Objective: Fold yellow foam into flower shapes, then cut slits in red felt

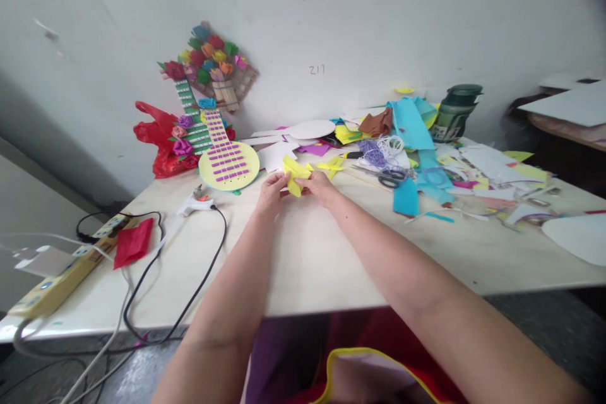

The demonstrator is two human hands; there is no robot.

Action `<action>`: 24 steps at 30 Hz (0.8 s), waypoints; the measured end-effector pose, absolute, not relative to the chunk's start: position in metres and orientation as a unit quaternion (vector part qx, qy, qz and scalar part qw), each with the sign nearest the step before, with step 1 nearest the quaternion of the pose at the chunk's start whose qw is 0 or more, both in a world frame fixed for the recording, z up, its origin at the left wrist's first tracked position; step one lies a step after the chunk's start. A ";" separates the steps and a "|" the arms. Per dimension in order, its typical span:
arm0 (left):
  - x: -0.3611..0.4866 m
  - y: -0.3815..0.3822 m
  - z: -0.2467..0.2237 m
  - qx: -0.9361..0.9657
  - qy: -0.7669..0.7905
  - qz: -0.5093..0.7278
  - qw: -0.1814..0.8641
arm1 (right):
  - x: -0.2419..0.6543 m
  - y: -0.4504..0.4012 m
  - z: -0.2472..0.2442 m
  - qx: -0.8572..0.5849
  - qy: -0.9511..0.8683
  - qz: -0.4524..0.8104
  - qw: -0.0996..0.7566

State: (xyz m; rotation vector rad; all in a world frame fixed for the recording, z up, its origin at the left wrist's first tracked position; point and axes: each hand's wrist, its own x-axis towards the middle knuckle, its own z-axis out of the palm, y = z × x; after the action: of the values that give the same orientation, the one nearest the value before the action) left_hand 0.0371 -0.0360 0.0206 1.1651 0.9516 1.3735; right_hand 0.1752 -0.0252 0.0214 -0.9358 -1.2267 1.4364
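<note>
Vivid yellow is borne by the held piece of paper. The guitar-shaped craft is coloured pale yellow, crossed by rows of purple bars, and topped by a blue paper flower. The green panels are striped with white and bordered by red, pink and purple paper roses. The bouquet is mixed from blue, red, orange, yellow, green and pink. The plastic bag is coloured scarlet, the glue gun white with an orange patch. Brown is seen in the crumpled paper, sky blue in the long sheet, lavender in the yarn, dark green in the bottle. The red garment is trimmed with yellow.
</note>
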 end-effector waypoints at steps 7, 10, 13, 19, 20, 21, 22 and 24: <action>0.029 -0.034 0.021 0.500 0.405 0.558 0.524 | 0.187 -0.021 0.021 -0.374 -0.575 0.599 0.412; 0.029 -0.033 0.020 0.493 0.412 0.564 0.518 | 0.189 -0.020 0.020 -0.369 -0.566 0.615 0.407; 0.031 -0.033 0.019 0.491 0.404 0.567 0.524 | 0.188 -0.021 0.021 -0.374 -0.543 0.617 0.429; 0.028 -0.034 0.021 0.496 0.404 0.550 0.537 | 0.194 -0.017 0.022 -0.390 -0.539 0.599 0.447; 0.026 -0.034 0.021 0.496 0.409 0.546 0.538 | 0.195 -0.016 0.022 -0.392 -0.542 0.595 0.445; 0.024 -0.035 0.022 0.497 0.413 0.541 0.539 | 0.197 -0.015 0.021 -0.393 -0.548 0.592 0.441; 0.022 -0.035 0.022 0.499 0.418 0.533 0.541 | 0.198 -0.015 0.021 -0.394 -0.555 0.590 0.434; 0.018 -0.035 0.023 0.512 0.424 0.511 0.545 | 0.199 -0.015 0.020 -0.393 -0.575 0.586 0.415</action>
State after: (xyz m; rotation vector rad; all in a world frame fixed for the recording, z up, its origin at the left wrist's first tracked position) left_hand 0.0185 -0.0350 0.0230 1.2141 1.0067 1.2109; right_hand 0.1988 -0.0149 0.0205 -0.9862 -1.4446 1.4714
